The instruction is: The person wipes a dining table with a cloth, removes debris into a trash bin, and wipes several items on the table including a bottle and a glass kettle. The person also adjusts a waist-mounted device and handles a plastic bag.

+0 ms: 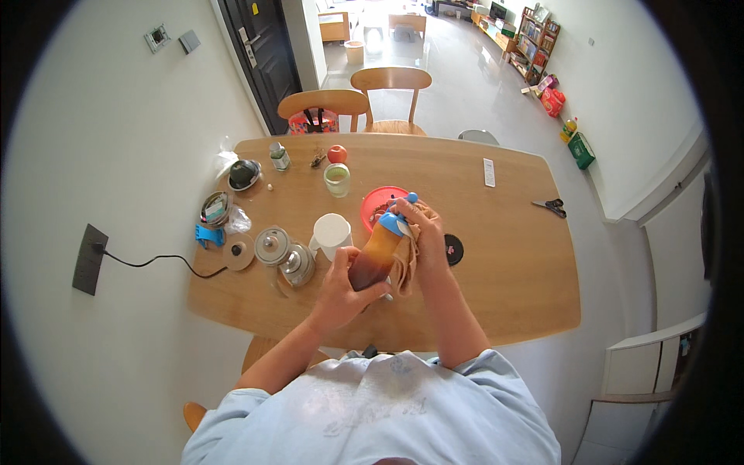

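Note:
My left hand (340, 295) grips the lower part of a tilted water bottle (376, 254), amber above and dark purple-brown below. Around the blue top (393, 223) of the bottle is my right hand (430, 241), which also holds a brown cloth (404, 266) against the bottle's side. A blue knob (412, 197) sticks out above the right fingers. Behind the bottle lies a red round dish (372, 200), partly covered; its contents are hard to make out. A white pitcher (332, 235) stands left of the bottle, and a black round disc (454, 250) lies beside my right wrist.
On the left stand a glass teapot (297, 264), a corded round base (238, 251) and a lidded bowl (244, 174). Farther back are a glass cup (337, 180) and a red fruit (337, 154). Scissors (551, 207) and a white remote (489, 172) lie right.

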`<state>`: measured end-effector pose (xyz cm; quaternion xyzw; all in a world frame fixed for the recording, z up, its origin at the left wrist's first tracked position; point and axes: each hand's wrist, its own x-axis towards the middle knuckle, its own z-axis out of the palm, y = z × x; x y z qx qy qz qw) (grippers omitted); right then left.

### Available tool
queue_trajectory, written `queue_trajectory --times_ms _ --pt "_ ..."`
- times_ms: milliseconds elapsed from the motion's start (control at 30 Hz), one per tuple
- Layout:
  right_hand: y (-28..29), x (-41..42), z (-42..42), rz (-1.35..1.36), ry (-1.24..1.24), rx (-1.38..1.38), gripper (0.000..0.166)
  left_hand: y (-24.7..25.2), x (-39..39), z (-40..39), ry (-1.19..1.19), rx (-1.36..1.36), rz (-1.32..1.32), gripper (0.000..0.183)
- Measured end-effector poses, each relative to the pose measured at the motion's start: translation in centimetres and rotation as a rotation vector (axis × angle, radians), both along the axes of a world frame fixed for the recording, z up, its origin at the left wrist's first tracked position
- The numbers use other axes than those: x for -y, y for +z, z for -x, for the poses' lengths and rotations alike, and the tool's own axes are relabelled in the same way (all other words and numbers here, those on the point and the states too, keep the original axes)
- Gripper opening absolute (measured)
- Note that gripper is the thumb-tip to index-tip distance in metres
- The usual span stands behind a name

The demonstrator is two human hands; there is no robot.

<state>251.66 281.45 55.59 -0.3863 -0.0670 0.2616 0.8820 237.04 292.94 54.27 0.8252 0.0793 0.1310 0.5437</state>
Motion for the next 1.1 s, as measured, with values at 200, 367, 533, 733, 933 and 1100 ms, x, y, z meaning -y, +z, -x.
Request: queue_trajectory --times_ms 200,367,533,733,933,1100 --pt "-1.7 -2.5 4.7 -0.195 -0.103 0.053 0.046 -0.2 0.2 -0.8 -0.003 0.077 0.911 0.030" --pt "-0.9 -2.9 7.3 0.043 -0.058 0.312 0.053 -1.7 -1.1 -1.4 0.044 0.185 0.963 0.031" --pt "-2.7 -2.6 10.4 0.287 -0.153 0.544 0.057 -1.3 -2.6 -2.4 0.085 0.261 0.926 0.030" --pt "-2.9 -1.7 7.5 0.487 -0.268 0.865 0.043 -1.0 -1.9 -2.5 0.182 0.303 0.808 0.041" --pt "-3.0 -2.6 8.2 0.366 -0.278 0.647 0.041 -0.3 -1.3 -2.7 0.211 0.180 0.914 0.036" --pt "-4.0 -3.6 8.2 -0.335 -0.010 -0.114 0.061 0.4 0.3 -2.8 0.202 0.315 1.250 0.030"
